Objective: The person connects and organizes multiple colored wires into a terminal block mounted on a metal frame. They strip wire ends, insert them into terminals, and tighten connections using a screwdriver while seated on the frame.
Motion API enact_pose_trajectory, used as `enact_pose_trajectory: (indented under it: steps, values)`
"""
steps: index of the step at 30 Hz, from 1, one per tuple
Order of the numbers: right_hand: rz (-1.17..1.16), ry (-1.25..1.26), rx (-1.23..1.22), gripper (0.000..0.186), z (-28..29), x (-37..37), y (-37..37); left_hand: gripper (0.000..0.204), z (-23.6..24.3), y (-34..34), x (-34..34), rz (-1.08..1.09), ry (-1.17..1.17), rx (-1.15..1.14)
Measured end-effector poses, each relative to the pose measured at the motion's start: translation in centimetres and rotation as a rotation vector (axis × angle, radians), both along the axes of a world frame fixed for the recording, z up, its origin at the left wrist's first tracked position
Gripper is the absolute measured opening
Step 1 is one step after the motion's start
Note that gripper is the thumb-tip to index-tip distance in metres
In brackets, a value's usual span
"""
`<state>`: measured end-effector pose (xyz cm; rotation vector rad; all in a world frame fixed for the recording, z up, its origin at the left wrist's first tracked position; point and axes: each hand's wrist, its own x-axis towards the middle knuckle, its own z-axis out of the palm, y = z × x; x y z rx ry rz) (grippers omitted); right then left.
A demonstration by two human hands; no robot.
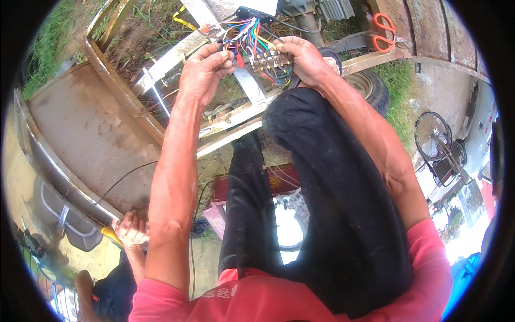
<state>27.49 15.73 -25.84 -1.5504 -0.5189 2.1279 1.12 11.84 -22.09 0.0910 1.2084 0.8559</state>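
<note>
My left hand (204, 72) is closed in a pinch, with a thin wire at its fingertips, left of the colored wire bundle (251, 36). Below the bundle sits a terminal block (271, 60) with metal contacts and a red connector (240, 60) beside it. My right hand (308, 60) is closed at the block's right end, thumb and forefinger on a thin black wire (272, 35). Beside its curled fingers is a round black thing (328, 52), partly hidden; I cannot tell whether the hand grips it. Above the wires is a black box (255, 14).
Red-handled scissors (383, 33) lie on the rusty metal frame at the right. A tire (375, 88) stands below them. At lower left, another person's hand (133, 229) holds a yellow-handled tool (111, 234) by a metal panel (86, 129). A bicycle wheel (432, 135) is at far right.
</note>
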Motion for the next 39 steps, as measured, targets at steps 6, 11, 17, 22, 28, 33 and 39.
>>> enact_pose_trajectory:
  steps: [6, 11, 17, 22, 28, 33, 39]
  values:
    - [-0.137, 0.008, -0.026, 0.019, -0.1, -0.1, 0.2, 0.031, 0.0, -0.9, 0.7, -0.053, -0.055, 0.069]
    - [-0.098, 0.057, -0.046, 0.019, 0.5, 0.1, 0.1, 0.032, 0.4, -0.4, 1.7, -0.132, 0.019, 0.048]
    - [-0.103, 0.185, -0.171, 0.030, 1.2, 0.6, -0.1, 0.026, -0.9, -1.5, 2.4, -0.134, 0.105, -0.040]
    - [0.029, 0.235, -0.083, 0.051, 2.7, 1.3, -0.8, 0.026, -0.7, -1.4, 2.6, -0.084, 0.080, -0.038]
    - [0.005, 0.255, -0.005, 0.055, 2.4, 1.4, -1.7, 0.026, -1.5, -1.8, 2.8, -0.019, 0.001, -0.027]
    - [0.033, 0.248, -0.003, 0.058, 2.1, 1.7, -1.8, 0.024, -1.8, -2.0, 2.8, -0.005, -0.016, -0.028]
    - [0.013, 0.248, 0.010, 0.055, 1.7, 1.7, -2.2, 0.024, -2.2, -2.2, 2.6, 0.025, -0.031, -0.038]
